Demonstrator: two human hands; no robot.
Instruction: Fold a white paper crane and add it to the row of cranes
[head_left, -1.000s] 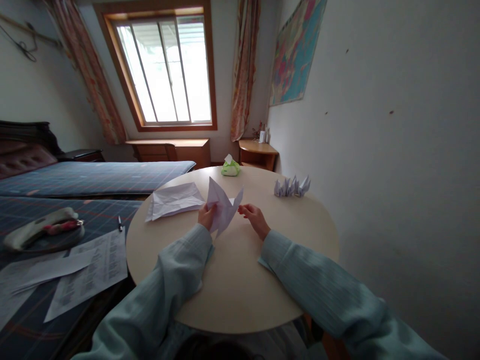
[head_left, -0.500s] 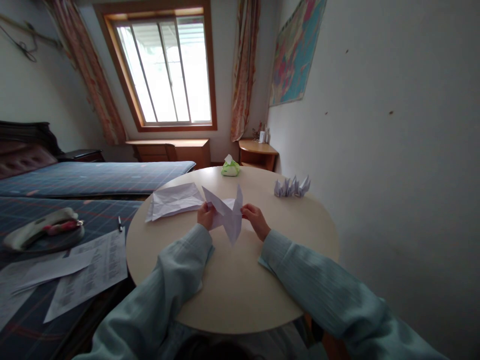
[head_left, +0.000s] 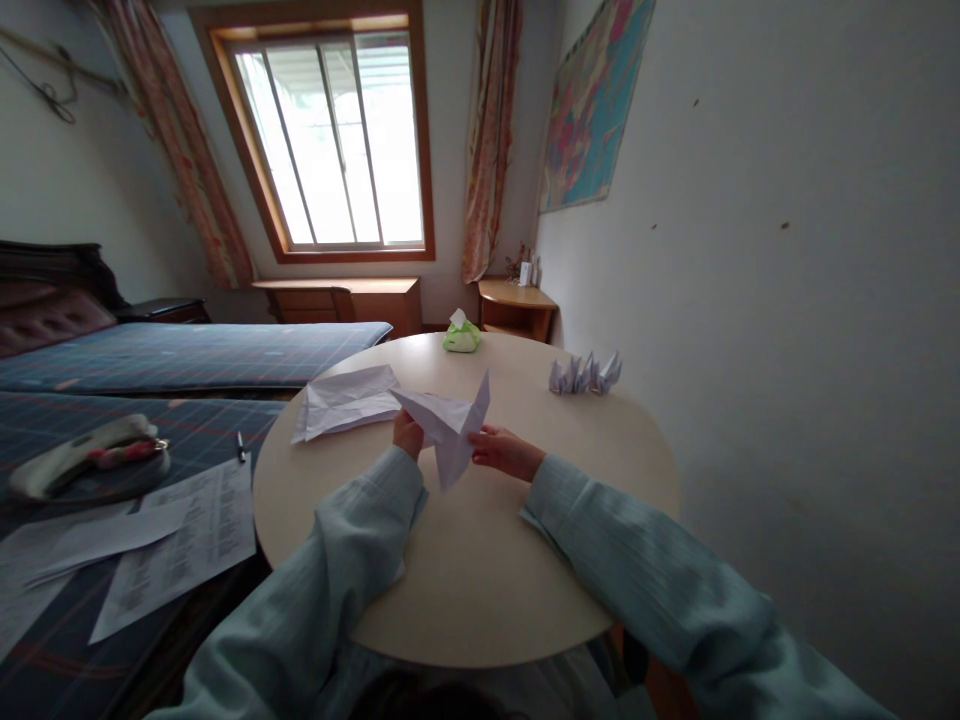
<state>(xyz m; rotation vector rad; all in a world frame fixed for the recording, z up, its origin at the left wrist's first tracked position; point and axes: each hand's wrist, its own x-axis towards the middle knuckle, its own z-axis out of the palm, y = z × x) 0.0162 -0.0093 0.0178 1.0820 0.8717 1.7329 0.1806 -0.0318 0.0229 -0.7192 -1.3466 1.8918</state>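
A half-folded white paper figure (head_left: pixel 448 425) with pointed flaps hangs just above the round beige table (head_left: pixel 465 560). My left hand (head_left: pixel 409 435) pinches its left side. My right hand (head_left: pixel 501 450) grips its right side, fingers closed under a raised point. Both sleeves are pale blue.
A creased white sheet (head_left: pixel 345 400) lies to the left on the table. Several finished paper figures (head_left: pixel 585 374) stand at the far right and a green tissue pack (head_left: pixel 460 336) at the far edge. Beds with printed papers (head_left: pixel 172 545) lie left; a wall runs close on the right.
My right hand moved in from apart and took hold of the paper's right side. The figure has turned and been flattened between both hands, with its points shifting.
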